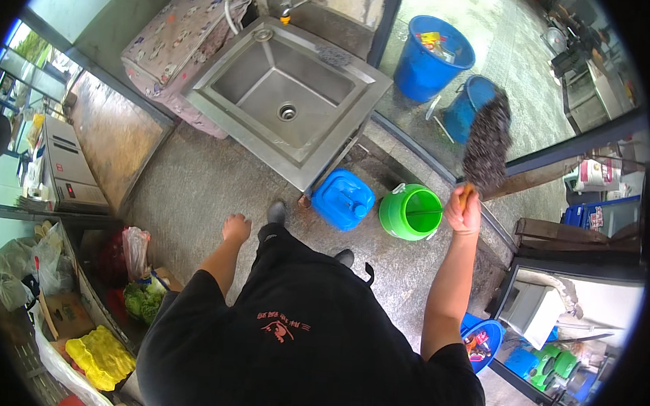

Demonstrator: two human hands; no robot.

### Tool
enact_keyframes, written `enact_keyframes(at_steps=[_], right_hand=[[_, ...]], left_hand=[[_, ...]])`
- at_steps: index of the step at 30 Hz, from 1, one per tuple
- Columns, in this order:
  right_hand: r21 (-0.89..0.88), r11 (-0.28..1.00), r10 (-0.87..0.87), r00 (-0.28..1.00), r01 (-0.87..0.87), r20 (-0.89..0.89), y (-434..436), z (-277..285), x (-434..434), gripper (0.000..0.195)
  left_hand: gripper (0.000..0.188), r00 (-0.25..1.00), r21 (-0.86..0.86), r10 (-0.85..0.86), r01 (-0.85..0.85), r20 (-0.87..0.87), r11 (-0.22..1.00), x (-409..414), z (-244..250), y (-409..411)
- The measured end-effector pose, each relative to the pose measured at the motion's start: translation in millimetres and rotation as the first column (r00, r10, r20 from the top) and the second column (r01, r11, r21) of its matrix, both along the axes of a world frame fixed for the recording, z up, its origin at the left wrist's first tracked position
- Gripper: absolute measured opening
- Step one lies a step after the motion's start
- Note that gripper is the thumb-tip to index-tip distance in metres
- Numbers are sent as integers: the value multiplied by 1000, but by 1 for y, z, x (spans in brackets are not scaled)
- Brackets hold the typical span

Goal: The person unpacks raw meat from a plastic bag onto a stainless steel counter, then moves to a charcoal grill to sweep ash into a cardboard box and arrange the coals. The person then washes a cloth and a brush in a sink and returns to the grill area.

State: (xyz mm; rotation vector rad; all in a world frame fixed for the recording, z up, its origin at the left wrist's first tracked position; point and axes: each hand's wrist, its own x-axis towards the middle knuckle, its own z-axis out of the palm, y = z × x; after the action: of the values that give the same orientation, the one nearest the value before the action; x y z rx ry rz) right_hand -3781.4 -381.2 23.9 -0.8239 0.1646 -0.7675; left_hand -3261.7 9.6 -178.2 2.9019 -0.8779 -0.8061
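Observation:
My right hand (462,210) is shut on the wooden handle of a dark, bushy duster (488,142), whose head points up and away and looks blurred. Just left of that hand, a green plastic drum (411,214) with an open top stands on the floor. A blue plastic jerrycan (343,199) is beside the drum, at the corner of a stainless steel sink (287,91). Low in front of the sink hangs my left hand (236,227), fingers loosely bent, with nothing seen in it.
Beyond a door frame are a blue bin (434,60) with rubbish and a smaller blue bucket (464,114). A cloth-covered block (184,47) adjoins the sink. Leafy vegetables (143,301) and a yellow mesh sack (100,356) lie at lower left. Another bin (483,346) is by my right elbow.

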Motion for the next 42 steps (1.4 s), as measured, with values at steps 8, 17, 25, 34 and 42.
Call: enact_keyframes(at_steps=[8, 17, 25, 34, 42], right_hand=[[-49, 984, -155, 686, 172, -711, -19, -16, 281, 30], [-393, 821, -506, -210, -414, -836, -56, -199, 586, 44], [-268, 856, -416, -282, -443, -864, -92, -319, 696, 42], [-276, 732, -345, 11, -623, -939, -97, -404, 709, 40], [-388, 841, -462, -126, -376, -878, -137, -416, 710, 38]], left_hand=[[52, 976, -515, 204, -135, 80, 847, 224, -31, -101], [65, 744, -587, 663, -498, 88, 638, 468, -13, -293], [73, 607, -497, 791, -664, 78, 559, 486, -16, -326], [74, 593, -320, 801, -746, 80, 584, 482, 13, -342], [75, 597, -337, 797, -734, 92, 589, 482, 10, -342]])
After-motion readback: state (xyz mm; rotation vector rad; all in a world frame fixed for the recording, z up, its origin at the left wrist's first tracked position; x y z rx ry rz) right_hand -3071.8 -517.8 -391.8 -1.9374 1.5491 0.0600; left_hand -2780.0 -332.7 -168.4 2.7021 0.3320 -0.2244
